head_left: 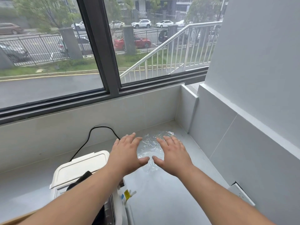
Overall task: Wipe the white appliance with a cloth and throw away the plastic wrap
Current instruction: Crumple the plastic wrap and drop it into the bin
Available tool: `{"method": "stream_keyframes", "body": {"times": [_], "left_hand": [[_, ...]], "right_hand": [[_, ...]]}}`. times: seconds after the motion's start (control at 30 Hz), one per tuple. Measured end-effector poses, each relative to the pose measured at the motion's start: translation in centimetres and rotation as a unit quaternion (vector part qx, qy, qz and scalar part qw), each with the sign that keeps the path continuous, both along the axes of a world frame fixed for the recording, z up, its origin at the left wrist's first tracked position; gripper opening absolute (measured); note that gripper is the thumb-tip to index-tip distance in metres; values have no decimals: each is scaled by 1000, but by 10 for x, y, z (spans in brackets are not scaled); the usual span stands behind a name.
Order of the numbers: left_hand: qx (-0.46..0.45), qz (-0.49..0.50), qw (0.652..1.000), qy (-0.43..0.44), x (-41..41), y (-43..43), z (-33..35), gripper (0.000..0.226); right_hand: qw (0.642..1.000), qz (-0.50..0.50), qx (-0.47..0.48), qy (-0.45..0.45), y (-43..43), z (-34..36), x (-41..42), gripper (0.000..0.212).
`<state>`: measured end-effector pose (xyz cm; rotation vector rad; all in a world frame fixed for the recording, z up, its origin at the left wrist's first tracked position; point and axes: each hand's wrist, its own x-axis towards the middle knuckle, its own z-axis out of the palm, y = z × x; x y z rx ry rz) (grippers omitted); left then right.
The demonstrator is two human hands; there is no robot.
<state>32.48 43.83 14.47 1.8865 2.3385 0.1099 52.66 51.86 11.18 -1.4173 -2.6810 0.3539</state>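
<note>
The left hand (128,153) and right hand (173,155) are spreading flat, fingers released and grasping nothing. The crumpled plastic wrap (149,146) is lying on the grey countertop (162,195) between both thumbs and under the right fingertips. The white appliance (81,168) is sitting left of the left fingers.

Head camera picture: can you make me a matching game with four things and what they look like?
Things:
1 plastic wrap
2 white appliance
3 black cord
4 right hand

Looks:
A thin and looping
B fingers spread open
C clear and crumpled
D boxy, left of the wrap

Pairs: 1-C, 2-D, 3-A, 4-B
</note>
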Motion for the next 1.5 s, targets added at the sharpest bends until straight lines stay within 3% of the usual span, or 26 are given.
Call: {"method": "stream_keyframes", "body": {"times": [0.67,1.2,1.5], "left_hand": [[-57,36,997,-38,20,54,-46,90],[-189,68,979,-30,34,75,-75,98],[-199,75,977,-15,39,71,-84,82]], "right_hand": [[999,-6,-53,2,46,-64,-2,90],[994,-12,-110,-7,44,-90,15,94],[992,-8,-129,-9,32,-100,20,97]]}}
